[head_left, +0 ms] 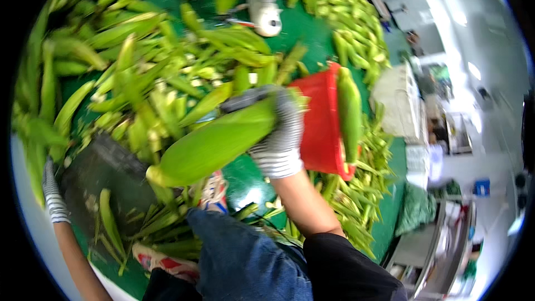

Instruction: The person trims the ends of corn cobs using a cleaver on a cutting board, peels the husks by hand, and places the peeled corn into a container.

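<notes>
My right hand (283, 128), in a grey glove with white stripes, is closed around the upper end of a green ear of corn (214, 146) in its husk. The ear is held up slantwise, its pale stalk end pointing down to the left. At the far left edge, my gloved left hand (52, 192) is beside unhusked ears of corn (49, 83) in a heap. It shows edge-on, so whether its fingers grip an ear cannot be made out.
A red bin (317, 120) stands right of my right hand, with an ear of corn (349, 114) at its rim. Husks and cut pieces (161, 100) litter the green floor. A dark board-like thing (106, 181) lies before me. Another person's white shoes (264, 15) are at the top.
</notes>
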`<action>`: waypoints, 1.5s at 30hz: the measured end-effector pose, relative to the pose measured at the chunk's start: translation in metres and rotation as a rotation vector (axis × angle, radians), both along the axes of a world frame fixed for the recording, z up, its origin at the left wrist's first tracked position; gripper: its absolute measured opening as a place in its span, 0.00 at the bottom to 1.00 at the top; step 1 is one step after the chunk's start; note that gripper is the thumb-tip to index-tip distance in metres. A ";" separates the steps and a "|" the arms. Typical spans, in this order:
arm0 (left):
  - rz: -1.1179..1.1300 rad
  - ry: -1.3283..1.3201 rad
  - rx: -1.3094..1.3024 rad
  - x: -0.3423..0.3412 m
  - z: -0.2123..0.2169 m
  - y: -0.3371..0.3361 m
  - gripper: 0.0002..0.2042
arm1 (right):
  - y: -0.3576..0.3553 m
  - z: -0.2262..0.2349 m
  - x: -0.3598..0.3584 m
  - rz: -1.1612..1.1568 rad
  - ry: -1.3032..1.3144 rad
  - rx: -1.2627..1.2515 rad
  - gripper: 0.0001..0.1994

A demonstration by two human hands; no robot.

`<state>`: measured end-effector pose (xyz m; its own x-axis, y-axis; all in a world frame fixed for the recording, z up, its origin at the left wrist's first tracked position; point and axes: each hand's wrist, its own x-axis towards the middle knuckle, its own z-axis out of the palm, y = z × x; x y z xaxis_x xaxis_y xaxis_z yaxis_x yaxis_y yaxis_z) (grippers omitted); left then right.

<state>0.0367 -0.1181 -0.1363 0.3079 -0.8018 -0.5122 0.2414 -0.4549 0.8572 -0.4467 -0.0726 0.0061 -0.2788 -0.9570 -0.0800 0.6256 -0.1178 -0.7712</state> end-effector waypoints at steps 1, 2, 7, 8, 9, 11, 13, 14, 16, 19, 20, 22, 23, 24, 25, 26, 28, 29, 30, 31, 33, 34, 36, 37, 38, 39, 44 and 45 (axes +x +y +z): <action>0.036 0.046 0.089 -0.025 -0.010 -0.024 0.29 | 0.007 0.021 -0.047 -0.142 0.151 0.030 0.19; 0.088 0.063 0.192 -0.042 -0.016 -0.038 0.29 | 0.017 0.037 -0.096 -0.231 0.261 0.034 0.21; 0.192 0.126 0.293 0.003 -0.103 -0.108 0.29 | 0.096 0.106 -0.229 -0.662 0.161 -0.228 0.13; 0.301 0.307 0.276 0.008 -0.114 -0.119 0.26 | 0.106 0.113 -0.250 -0.736 0.101 -0.241 0.12; 0.283 0.291 0.201 0.006 -0.122 -0.123 0.24 | 0.118 0.121 -0.269 -0.809 0.046 -0.264 0.12; 0.298 0.212 -0.004 0.052 -0.150 -0.122 0.25 | 0.137 0.113 -0.313 -1.023 0.024 -0.222 0.11; 0.292 0.229 0.096 0.056 -0.144 -0.108 0.30 | 0.153 0.101 -0.335 -1.207 -0.005 -0.234 0.11; 0.281 0.296 0.169 0.036 -0.118 -0.100 0.32 | 0.161 0.088 -0.344 -1.225 0.005 -0.231 0.10; 0.281 0.296 0.017 0.030 -0.078 -0.074 0.33 | 0.173 0.044 -0.357 -1.157 0.025 -0.210 0.11; 0.357 0.232 0.078 0.025 -0.018 -0.012 0.31 | 0.187 -0.005 -0.317 -0.746 0.217 -0.070 0.16; 0.326 0.215 0.097 0.019 -0.009 0.005 0.30 | 0.200 -0.016 -0.314 -0.670 0.392 0.047 0.16; 0.256 0.187 0.147 0.013 0.007 0.042 0.29 | 0.215 -0.025 -0.301 -0.519 0.728 0.264 0.16; 0.208 0.175 0.181 0.012 0.012 0.060 0.28 | 0.217 -0.017 -0.297 -0.481 0.869 0.387 0.17; 0.151 0.162 0.216 0.012 0.016 0.077 0.27 | 0.218 -0.014 -0.295 -0.441 0.936 0.450 0.18; 0.082 0.149 0.256 0.011 0.019 0.095 0.27 | 0.218 -0.010 -0.293 -0.382 1.000 0.506 0.18; 0.016 0.135 0.294 0.010 0.019 0.113 0.26 | 0.217 0.006 -0.285 -0.347 1.309 0.625 0.17; -0.099 0.121 0.380 0.002 0.017 0.150 0.25 | 0.210 0.032 -0.263 -0.449 1.910 0.525 0.14; -0.146 0.127 0.418 -0.010 0.010 0.156 0.24 | 0.213 0.046 -0.260 -0.536 2.038 0.354 0.14; -0.137 0.129 0.438 -0.011 -0.005 0.169 0.23 | 0.198 0.061 -0.231 -0.511 1.875 0.290 0.13; -0.082 0.116 0.436 -0.011 -0.021 0.176 0.23 | 0.181 0.068 -0.201 -0.474 1.711 0.239 0.12; 0.157 0.048 0.354 -0.009 -0.048 0.182 0.17 | 0.145 0.055 -0.143 -0.177 1.596 0.108 0.13; 0.162 -0.046 0.402 -0.018 -0.037 0.179 0.15 | 0.123 0.045 -0.102 0.033 1.626 0.072 0.12; 0.327 -0.001 0.348 -0.022 -0.029 0.187 0.21 | 0.089 -0.010 -0.033 0.437 1.530 -0.006 0.12; 0.380 -0.173 0.519 -0.042 -0.010 0.177 0.22 | 0.078 -0.050 -0.006 0.563 1.507 -0.055 0.14; 0.368 -0.195 0.505 -0.052 0.010 0.181 0.23 | 0.063 -0.081 0.023 0.692 1.514 -0.009 0.16; 0.344 -0.186 0.485 -0.055 0.010 0.188 0.24 | 0.054 -0.106 0.049 0.755 1.703 -0.005 0.22; 0.117 0.006 0.507 -0.050 0.034 0.240 0.23 | 0.017 -0.192 0.110 1.084 1.638 0.397 0.19; 0.141 0.013 0.534 -0.051 0.042 0.247 0.23 | 0.012 -0.199 0.106 1.151 1.314 0.480 0.17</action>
<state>-0.0138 0.1290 -0.0947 0.3847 -0.3810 -0.8407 0.3407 -0.7879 0.5129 -0.3403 -0.0606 -0.1926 0.3321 -0.6590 -0.6749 -0.7540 0.2446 -0.6097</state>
